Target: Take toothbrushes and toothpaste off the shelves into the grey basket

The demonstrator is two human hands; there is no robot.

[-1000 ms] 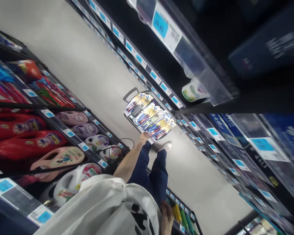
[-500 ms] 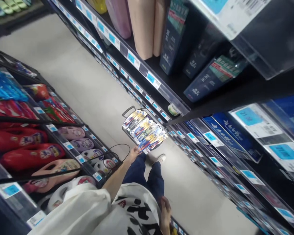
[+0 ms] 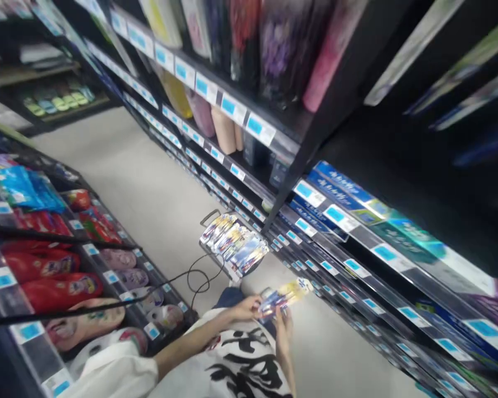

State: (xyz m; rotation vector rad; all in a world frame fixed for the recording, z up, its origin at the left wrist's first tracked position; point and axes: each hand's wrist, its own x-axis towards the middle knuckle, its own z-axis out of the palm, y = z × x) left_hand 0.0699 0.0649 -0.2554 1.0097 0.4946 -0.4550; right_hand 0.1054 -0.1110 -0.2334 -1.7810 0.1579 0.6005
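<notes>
Yellow-and-blue blister pack (image 3: pixel 284 294) is gripped at its ends by the left hand (image 3: pixel 247 307) and right hand (image 3: pixel 284 326), held before the shirt near the floor basket (image 3: pixel 207 217) of like packs; apparently just picked, it next needs a steady two-handed carry.

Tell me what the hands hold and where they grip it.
A toothbrush pack: the left hand grips its near end, the right hand holds its lower edge.
</notes>
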